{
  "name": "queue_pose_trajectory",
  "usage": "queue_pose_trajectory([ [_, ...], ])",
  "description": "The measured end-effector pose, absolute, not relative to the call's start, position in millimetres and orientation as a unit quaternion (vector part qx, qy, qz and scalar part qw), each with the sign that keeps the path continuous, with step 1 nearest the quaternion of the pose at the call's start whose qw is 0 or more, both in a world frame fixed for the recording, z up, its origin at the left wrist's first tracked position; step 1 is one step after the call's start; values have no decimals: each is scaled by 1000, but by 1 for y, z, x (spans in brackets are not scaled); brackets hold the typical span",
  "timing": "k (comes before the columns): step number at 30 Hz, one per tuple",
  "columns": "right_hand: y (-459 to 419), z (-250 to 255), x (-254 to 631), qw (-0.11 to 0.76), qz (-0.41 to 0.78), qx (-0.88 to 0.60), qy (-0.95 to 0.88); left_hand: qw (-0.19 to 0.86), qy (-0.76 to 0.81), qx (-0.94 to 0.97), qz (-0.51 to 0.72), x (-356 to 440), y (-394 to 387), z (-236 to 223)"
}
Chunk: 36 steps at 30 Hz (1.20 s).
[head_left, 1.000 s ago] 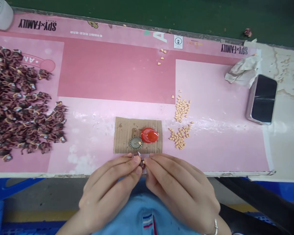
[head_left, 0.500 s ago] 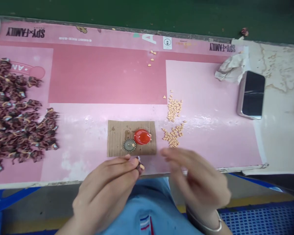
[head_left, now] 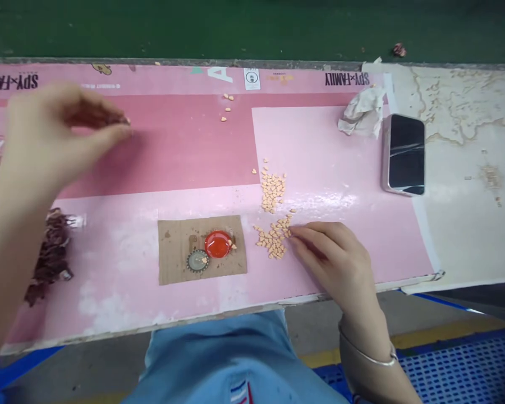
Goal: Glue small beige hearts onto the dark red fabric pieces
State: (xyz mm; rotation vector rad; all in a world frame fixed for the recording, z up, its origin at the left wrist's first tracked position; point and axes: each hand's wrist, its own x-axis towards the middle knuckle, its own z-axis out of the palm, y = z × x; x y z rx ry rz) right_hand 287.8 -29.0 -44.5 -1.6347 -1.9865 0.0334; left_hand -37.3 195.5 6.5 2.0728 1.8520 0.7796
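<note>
Head view: left hand [head_left: 46, 134] raised above the pink printed board [head_left: 172, 151], thumb and fingers closed in a pinch on a small dark-brown bundle [head_left: 111, 119]; bundle mostly hidden by the fingers, apparently light and soft, so a fingertip pinch at its thicker part seems the likely secure hold; right hand [head_left: 332, 261] low on the board, fingers loosely curled, fingertips at the right edge of the peach heart-shaped pieces [head_left: 272, 238], touching or just beside them; whether a piece lies between those fingertips cannot be told; pieces tiny, seemingly light and stiff, likely to scatter if brushed, best taken singly between fingertips; cardboard square [head_left: 172, 247] between the hands, bearing a red plastic lid [head_left: 217, 244] and a bottle cap [head_left: 197, 261]; heap of dark-brown bundles [head_left: 53, 252] beneath the left forearm; phone [head_left: 406, 154] and crumpled tissue [head_left: 362, 112] at upper right.
</note>
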Motion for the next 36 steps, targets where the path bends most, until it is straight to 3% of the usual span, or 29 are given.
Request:
queue_pose_trajectory([
  [2, -24, -42, 286, 274, 15, -604, -748, 172, 664, 703, 187, -24, 249, 9],
  [6, -19, -36, 288, 239, 33, -601, -762, 116, 715, 655, 215, 0, 330, -2],
  [13, -16, -33, 296, 233, 175, -623, -726, 110, 758, 624, 154, 4, 370, -12],
  [17, -17, -32, 304, 238, 227, -616, -716, 102, 733, 656, 151, -20, 333, 11],
  [23, -25, -33, 304, 244, 146, -605, -744, 91, 609, 785, 64, -88, 206, 36],
  [29, -29, -39, 302, 238, 46, -589, -771, -44, 560, 826, -45, -134, 99, 20],
  [36, -26, -28, 286, 290, 32, -559, -776, -29, 612, 790, -35, -134, 64, 1],
])
